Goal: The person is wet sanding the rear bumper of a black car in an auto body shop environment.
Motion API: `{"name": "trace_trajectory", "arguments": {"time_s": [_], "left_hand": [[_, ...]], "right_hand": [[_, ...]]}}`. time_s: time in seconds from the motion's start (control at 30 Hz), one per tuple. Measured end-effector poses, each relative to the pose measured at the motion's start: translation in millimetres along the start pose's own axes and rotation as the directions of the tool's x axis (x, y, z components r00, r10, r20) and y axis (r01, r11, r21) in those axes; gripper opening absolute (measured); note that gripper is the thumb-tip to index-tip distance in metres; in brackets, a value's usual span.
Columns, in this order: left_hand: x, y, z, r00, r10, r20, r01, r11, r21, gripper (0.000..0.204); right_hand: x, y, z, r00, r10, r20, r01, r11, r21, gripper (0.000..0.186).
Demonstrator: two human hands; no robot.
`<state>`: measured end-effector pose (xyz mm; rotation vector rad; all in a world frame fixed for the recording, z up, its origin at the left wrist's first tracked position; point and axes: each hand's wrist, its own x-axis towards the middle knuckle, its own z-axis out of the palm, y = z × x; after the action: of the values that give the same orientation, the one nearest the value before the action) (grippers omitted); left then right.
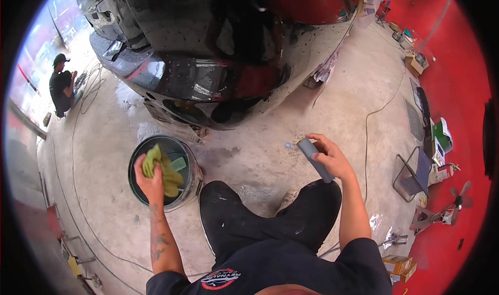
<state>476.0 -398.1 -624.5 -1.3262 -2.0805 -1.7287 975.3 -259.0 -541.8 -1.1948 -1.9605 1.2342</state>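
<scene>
Over a dark bucket (194, 183) on the floor, my left hand (149, 176) grips a wet-looking yellow-green cloth (165, 171). The cloth hangs down into the bucket's mouth. A pale green block (178, 163) shows inside, beside the cloth. My right hand (328, 157) is closed around a grey sanding block (314, 160), held tilted just above my right knee. Ahead of me stands the glossy black car bumper (208, 82), dotted with water drops, its lower edge partly lined with masking paper. Neither hand touches the car.
Another person (62, 84) squats at the far left. Cables (367, 139) run over the concrete floor on both sides. Along the red wall at right are a folding chair (413, 173), a fan (457, 199) and cardboard boxes (399, 266). A small blue disc (288, 145) lies on the floor.
</scene>
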Motion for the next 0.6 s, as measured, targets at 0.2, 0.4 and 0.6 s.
{"name": "trace_trajectory", "arguments": {"time_s": [0.2,0.4,0.6], "left_hand": [[150.9,203.4,-6.2,0.855,0.466,-0.228,-0.484,0.875,-0.025,0.047],[188.9,335.2,64.6,0.256,0.901,-0.351,-0.846,0.384,0.369,0.064],[121.0,327.5,112.6,0.269,0.962,0.044,-0.883,0.228,0.411,0.031]], "right_hand": [[0.2,41.2,32.7,0.933,0.288,-0.214,-0.1,0.782,0.616,0.045],[3.3,48.1,38.3,0.884,0.319,-0.342,0.033,0.686,0.727,0.036],[1.8,58.7,31.4,0.867,0.342,-0.362,0.029,0.691,0.722,0.035]]}}
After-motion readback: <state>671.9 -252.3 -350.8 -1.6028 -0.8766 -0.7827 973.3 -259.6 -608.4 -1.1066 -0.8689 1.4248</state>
